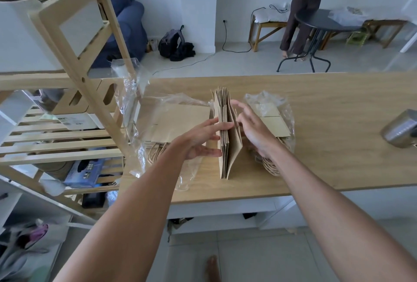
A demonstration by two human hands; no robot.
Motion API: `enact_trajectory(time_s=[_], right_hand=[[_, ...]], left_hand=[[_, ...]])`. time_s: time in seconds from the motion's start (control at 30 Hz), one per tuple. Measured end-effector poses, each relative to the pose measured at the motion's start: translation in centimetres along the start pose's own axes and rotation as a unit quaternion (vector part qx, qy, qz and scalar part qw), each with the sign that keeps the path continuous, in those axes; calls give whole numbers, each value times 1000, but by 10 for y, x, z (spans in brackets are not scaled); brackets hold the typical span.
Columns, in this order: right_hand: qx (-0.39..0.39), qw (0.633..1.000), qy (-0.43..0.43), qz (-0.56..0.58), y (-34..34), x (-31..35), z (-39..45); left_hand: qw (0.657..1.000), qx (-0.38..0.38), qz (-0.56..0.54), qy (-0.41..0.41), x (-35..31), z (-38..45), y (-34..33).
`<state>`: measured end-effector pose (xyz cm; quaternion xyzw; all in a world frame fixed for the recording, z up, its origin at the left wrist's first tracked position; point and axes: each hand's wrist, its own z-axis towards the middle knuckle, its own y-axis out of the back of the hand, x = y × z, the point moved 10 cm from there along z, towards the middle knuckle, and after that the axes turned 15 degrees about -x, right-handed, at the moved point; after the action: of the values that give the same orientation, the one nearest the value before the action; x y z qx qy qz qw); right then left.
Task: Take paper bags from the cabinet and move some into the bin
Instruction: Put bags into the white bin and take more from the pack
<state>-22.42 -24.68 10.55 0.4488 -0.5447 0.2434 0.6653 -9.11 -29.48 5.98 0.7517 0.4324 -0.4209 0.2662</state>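
Observation:
A stack of folded brown paper bags (225, 137) stands on edge in the middle of the wooden table (338, 150). My left hand (200, 139) presses flat against the stack's left face. My right hand (252, 130) is on its right side, fingers spread at the outermost bag, which leans away from the rest. Left of the stack, more bags lie flat in a clear plastic wrapper (176, 121), rope handles toward me. Right of it, another wrapped pack of bags (275, 123) lies partly under my right hand. No bin is recognisable.
A wooden slatted shelf unit (67, 132) stands at the left, close to the table's end. A shiny metal object (399, 128) sits at the table's right edge. Across the room a person stands by a round dark table (325, 22). My bare foot (213, 268) is on the floor below.

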Motion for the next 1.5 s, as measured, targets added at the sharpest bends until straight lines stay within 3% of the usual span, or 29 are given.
enact_trajectory(time_s=[0.1, 0.33, 0.57, 1.2, 1.5], right_hand=[[-32, 999, 24, -24, 10, 5, 8], [-2, 1000, -18, -23, 7, 5, 16], [-29, 998, 14, -59, 14, 9, 22], [35, 997, -3, -76, 0, 12, 15], [16, 996, -38, -78, 9, 1, 18]], left_hand=[[1000, -8, 1, -3, -3, -2, -2], [1000, -8, 3, 1, -4, -8, -5], [1000, -19, -12, -2, -2, -10, 1], [1000, -14, -5, 7, -1, -13, 1], [1000, -8, -6, 7, -1, -16, 1]])
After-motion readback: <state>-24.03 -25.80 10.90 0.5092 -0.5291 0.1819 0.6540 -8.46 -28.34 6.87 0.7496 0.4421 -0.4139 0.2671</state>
